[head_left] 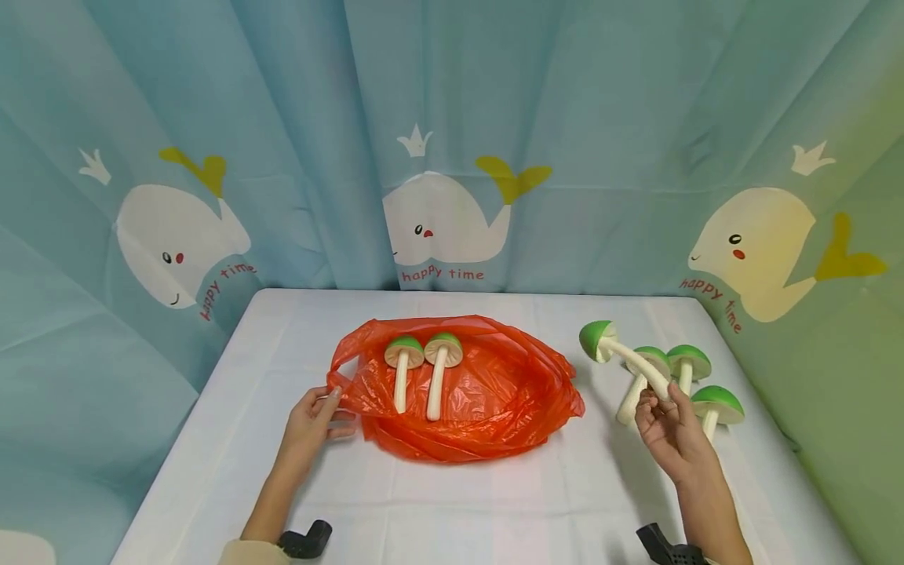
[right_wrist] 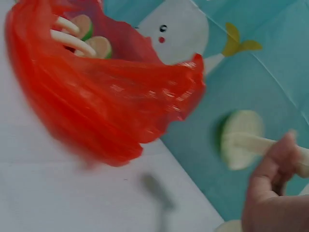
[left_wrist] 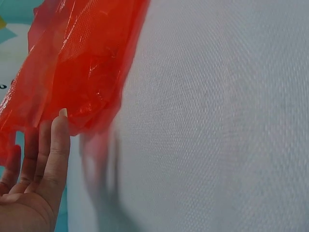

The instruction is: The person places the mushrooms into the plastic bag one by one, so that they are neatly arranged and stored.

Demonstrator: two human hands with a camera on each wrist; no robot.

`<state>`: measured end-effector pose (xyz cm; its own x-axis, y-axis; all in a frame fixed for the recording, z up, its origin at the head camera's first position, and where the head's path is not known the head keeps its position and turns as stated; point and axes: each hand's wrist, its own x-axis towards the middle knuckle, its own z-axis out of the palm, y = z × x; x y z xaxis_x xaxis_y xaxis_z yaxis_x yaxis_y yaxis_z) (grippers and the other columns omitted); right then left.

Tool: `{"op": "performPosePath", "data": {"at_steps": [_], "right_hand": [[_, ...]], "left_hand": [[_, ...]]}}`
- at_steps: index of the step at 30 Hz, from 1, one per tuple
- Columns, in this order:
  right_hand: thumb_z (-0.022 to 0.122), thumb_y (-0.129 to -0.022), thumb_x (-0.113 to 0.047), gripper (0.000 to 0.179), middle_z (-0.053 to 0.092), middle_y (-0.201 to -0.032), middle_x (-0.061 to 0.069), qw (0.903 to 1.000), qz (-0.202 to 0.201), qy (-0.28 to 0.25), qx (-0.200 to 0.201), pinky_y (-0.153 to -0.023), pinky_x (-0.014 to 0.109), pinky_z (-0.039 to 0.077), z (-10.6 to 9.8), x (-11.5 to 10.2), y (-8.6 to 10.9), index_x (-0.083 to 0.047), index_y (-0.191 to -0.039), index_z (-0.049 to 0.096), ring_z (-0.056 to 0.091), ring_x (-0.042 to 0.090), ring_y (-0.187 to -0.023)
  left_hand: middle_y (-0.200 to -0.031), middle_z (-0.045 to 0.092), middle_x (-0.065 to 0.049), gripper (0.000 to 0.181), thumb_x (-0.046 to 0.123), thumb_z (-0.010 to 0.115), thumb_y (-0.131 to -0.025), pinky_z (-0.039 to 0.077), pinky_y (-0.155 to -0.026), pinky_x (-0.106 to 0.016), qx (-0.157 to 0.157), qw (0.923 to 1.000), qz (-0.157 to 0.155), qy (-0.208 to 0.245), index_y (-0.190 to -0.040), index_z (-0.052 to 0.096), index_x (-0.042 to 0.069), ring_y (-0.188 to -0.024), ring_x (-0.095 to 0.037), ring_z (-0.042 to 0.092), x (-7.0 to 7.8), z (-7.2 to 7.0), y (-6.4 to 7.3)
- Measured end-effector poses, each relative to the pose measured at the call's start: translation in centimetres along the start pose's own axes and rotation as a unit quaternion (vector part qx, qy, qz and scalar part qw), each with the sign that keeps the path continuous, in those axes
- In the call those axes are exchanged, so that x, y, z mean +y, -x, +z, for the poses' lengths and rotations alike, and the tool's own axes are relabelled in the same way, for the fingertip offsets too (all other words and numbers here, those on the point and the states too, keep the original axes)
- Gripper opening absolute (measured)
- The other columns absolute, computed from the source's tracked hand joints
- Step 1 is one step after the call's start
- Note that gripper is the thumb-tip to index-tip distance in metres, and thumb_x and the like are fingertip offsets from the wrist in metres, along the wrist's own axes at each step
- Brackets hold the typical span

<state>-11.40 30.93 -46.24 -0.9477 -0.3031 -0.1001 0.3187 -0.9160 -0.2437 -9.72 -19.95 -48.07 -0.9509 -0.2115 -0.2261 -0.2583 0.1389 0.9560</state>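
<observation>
A red plastic bag (head_left: 494, 400) lies spread wide on the table, and two green-capped toy mushrooms (head_left: 436, 383) rest side by side inside it. My left hand (head_left: 314, 420) pinches the bag's left handle between thumb and finger, while the other fingers extend loosely. In the left wrist view the bag (left_wrist: 91, 63) hangs over the fingertips. Over the right side of the table, my right hand (head_left: 674, 439) grips another toy mushroom (head_left: 628, 357) by the end of its pale stem, cap pointing left. In the right wrist view this mushroom's cap (right_wrist: 243, 140) is slightly blurred.
Three more green-capped mushrooms (head_left: 719, 406) lie on the table's right side, close behind and beside my right hand. The white-covered table (head_left: 480, 502) meets a blue curtain (head_left: 600, 118) printed with whales at the back and sides.
</observation>
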Motion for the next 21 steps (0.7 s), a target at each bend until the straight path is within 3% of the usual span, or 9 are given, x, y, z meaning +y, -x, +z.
{"op": "performPosePath", "data": {"at_steps": [3,6,13,15,18,21], "right_hand": [[0.034,-0.103,-0.026,0.040,0.051,-0.092,0.014,0.9985,-0.005,-0.049,-0.024,-0.075,0.027,0.049,-0.3,0.4,0.0,0.008,-0.106,0.053,0.054,0.023,-0.082],[0.032,-0.103,-0.028,0.039,0.051,-0.089,0.014,0.9979,-0.004,-0.056,-0.031,-0.070,0.027,0.047,-0.5,0.8,-0.1,0.006,-0.105,0.051,0.052,0.021,-0.077],[0.022,-0.104,-0.025,0.039,0.051,-0.095,0.014,0.9944,-0.023,0.007,-0.103,-0.070,0.027,0.044,0.0,1.7,0.1,0.003,-0.107,0.048,0.050,0.018,-0.077],[0.020,-0.104,-0.022,0.037,0.053,-0.097,0.013,0.9925,-0.025,0.039,-0.114,-0.071,0.028,0.044,0.6,2.1,0.2,0.001,-0.108,0.049,0.051,0.018,-0.079],[0.021,-0.104,-0.017,0.031,0.054,-0.097,0.011,0.9876,-0.022,0.122,-0.096,-0.070,0.025,0.044,1.9,2.7,0.3,-0.003,-0.107,0.048,0.050,0.015,-0.078],[0.023,-0.103,-0.013,0.027,0.056,-0.092,0.005,0.9683,-0.032,0.241,-0.057,-0.067,0.022,0.045,3.4,3.4,0.4,-0.007,-0.103,0.049,0.049,0.010,-0.074]], "left_hand": [[-0.107,0.061,-0.019,0.055,0.045,0.051,-0.095,0.056,-0.069,-0.034,0.000,0.9999,-0.012,-0.002,-0.126,0.042,0.000,-0.083,-0.026,0.068,0.0,-0.1,-0.1],[-0.109,0.060,-0.020,0.057,0.047,0.051,-0.094,0.056,-0.070,-0.034,-0.003,1.0000,-0.008,0.003,-0.126,0.042,0.000,-0.085,-0.028,0.067,0.0,-0.1,-0.2],[-0.106,0.062,-0.018,0.055,0.043,0.051,-0.095,0.057,-0.066,-0.034,-0.002,1.0000,0.005,0.004,-0.126,0.042,-0.001,-0.082,-0.024,0.067,0.1,0.0,-0.2],[-0.106,0.061,-0.018,0.055,0.044,0.051,-0.095,0.057,-0.067,-0.035,-0.003,1.0000,0.005,0.004,-0.127,0.041,-0.001,-0.083,-0.024,0.067,0.1,-0.1,-0.2],[-0.108,0.061,-0.019,0.058,0.046,0.051,-0.094,0.056,-0.068,-0.035,-0.006,1.0000,-0.001,0.005,-0.127,0.041,0.000,-0.084,-0.026,0.067,0.2,-0.1,-0.1],[-0.108,0.061,-0.020,0.059,0.047,0.051,-0.094,0.056,-0.070,-0.035,-0.008,0.9999,-0.005,0.004,-0.127,0.041,-0.001,-0.085,-0.029,0.067,0.2,0.0,-0.1]]}}
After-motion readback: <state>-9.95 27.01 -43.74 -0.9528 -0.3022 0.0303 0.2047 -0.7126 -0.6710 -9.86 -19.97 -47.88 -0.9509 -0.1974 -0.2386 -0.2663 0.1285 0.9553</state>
